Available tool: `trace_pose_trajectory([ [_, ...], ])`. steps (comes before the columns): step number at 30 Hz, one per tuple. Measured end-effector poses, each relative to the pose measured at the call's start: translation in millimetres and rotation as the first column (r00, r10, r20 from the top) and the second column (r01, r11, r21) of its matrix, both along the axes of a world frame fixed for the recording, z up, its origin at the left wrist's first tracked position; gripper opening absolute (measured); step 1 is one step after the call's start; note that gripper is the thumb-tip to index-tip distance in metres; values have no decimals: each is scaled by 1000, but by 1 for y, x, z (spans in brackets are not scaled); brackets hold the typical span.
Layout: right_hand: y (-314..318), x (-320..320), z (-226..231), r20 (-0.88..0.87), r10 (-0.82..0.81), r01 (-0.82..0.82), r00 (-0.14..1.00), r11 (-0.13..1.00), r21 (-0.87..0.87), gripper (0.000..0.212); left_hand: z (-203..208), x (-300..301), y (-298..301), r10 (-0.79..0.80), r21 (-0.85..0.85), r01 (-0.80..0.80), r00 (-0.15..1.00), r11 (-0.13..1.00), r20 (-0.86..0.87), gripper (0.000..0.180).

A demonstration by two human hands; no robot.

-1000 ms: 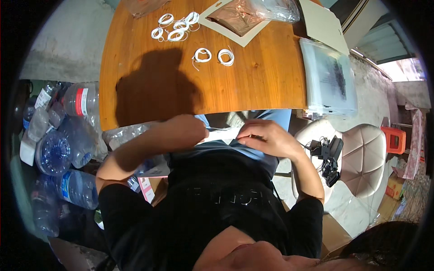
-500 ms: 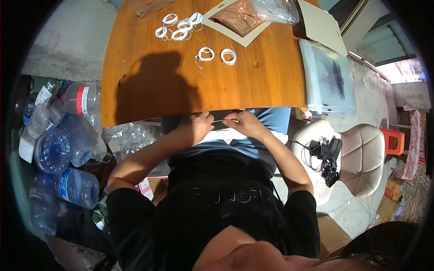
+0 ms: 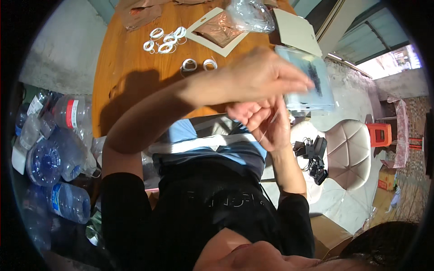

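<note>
My right hand (image 3: 273, 128) is raised over my lap beyond the table edge, palm toward me and fingers curled. A thin white cord (image 3: 263, 135) runs across its palm, held there. Just above it passes my left hand (image 3: 257, 74), its forearm crossing in front of the table. The left fingers point right, smeared by motion, so whether they hold the cord is hidden. Behind the left forearm, two white cord coils (image 3: 189, 65) lie on the wooden table (image 3: 135, 58). Several more white coils (image 3: 167, 47) sit grouped farther back.
A cream card frame with brown film (image 3: 219, 29) and clear plastic wrap (image 3: 251, 16) lie at the back. Stacked clear plastic sleeves (image 3: 323, 86) rest at the table's right edge. Large empty bottles (image 3: 44, 160) crowd the left. Right stands a chair (image 3: 348, 153) with black cabled gear (image 3: 314, 153).
Both hands have risen from the lap below the table edge and shifted right. My left hand now passes above the right one, whose palm has turned to show the cord. The view has tilted slightly.
</note>
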State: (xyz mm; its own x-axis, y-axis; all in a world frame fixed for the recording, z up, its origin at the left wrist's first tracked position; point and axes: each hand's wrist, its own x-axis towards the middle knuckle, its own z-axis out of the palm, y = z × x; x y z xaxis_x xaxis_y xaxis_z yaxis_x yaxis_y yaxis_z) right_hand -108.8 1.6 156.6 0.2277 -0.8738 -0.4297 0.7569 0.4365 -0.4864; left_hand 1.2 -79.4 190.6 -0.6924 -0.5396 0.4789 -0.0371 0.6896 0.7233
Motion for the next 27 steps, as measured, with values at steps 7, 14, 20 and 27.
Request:
trace_pose_trajectory([
  [7, 2, -81, 13, -762, -122, -466, 636, 727, -505, 22, -1, 54, 2, -236, 23, 249, 882, 968, 408, 13],
  [14, 18, -28, 11, -791, -296, -740, 536, 285, -609, 11, 15, 45, 18, 271, 270, -280, 960, 921, 72, 18],
  [20, -20, -42, 1, -695, -628, -676, 350, 345, -652, 14, 24, 61, 29, -67, 224, 70, 998, 972, -19, 19],
  [27, -17, -49, 35, -721, -505, -613, 475, 397, -683, 14, 7, 71, 26, -449, 250, 400, 874, 882, 184, 22],
])
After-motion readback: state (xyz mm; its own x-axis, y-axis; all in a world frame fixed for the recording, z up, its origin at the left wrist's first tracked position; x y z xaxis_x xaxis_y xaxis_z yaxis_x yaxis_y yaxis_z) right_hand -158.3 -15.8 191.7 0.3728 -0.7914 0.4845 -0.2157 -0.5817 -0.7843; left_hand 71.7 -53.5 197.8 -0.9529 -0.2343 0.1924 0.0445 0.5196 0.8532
